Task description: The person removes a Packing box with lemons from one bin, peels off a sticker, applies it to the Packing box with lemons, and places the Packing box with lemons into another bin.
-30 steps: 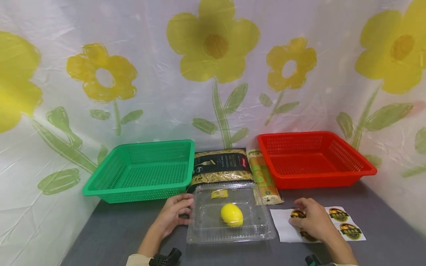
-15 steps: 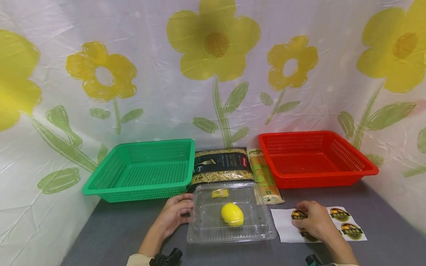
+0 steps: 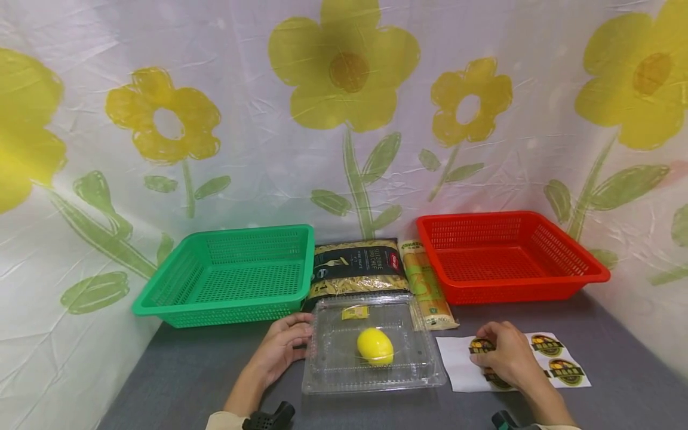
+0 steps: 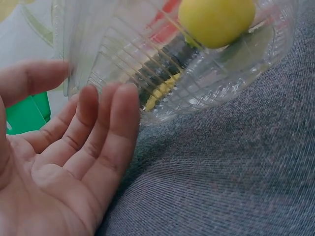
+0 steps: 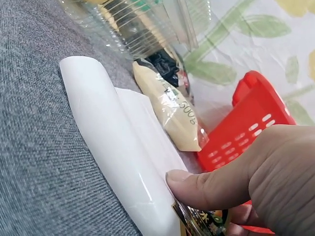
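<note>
A clear plastic clamshell container (image 3: 322, 382) stands closed in the middle of the table. A yellow lemon (image 3: 375, 347) and a small yellow packet (image 3: 355, 313) show through its lid. At its left side rests my left hand (image 3: 276, 349); in the left wrist view the relaxed fingertips (image 4: 125, 103) meet the container's edge, thumb near the lid rim. On the right lies a white sheet of round stickers (image 3: 454, 361). My right hand (image 3: 507, 355) pinches a black-and-gold sticker (image 5: 194, 219) on this sheet between thumb and fingers, the sheet curling up in the right wrist view.
A green basket (image 3: 226, 313) stands at the back left, a red basket (image 3: 516, 292) at the back right. Between them lie a bag of pasta (image 3: 355, 263) and a long noodle pack (image 3: 427, 286), close behind the container. A flowered curtain (image 3: 252, 179) hangs behind.
</note>
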The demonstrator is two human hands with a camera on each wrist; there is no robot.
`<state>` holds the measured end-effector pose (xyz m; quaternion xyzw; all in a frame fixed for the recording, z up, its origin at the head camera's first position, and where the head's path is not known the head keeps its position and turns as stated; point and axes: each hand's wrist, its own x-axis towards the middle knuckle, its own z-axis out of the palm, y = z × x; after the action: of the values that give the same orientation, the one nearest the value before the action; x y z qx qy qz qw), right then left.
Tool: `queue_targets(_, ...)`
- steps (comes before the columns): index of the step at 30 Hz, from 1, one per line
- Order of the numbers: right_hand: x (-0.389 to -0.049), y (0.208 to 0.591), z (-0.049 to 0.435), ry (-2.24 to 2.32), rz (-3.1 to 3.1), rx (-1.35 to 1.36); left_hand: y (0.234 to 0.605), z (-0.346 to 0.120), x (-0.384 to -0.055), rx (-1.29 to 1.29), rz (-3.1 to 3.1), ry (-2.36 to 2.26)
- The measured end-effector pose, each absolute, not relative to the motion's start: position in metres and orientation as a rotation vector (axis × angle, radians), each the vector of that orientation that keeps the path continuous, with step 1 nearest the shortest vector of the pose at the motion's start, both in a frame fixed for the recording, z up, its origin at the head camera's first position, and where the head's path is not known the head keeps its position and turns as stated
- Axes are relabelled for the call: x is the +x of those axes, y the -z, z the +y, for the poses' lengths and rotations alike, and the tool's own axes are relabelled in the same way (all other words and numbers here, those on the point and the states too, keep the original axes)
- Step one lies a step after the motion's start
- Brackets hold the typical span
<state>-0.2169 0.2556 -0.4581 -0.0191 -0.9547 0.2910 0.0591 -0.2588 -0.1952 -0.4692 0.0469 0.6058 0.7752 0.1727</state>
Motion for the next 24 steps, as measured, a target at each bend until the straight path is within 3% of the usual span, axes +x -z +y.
queue_targets(24,-0.2108,0.4538,0.2549,-1.112,-2.647,0.001,0.4756,-0.1951,-0.2595,0.142,1.62,-2.286)
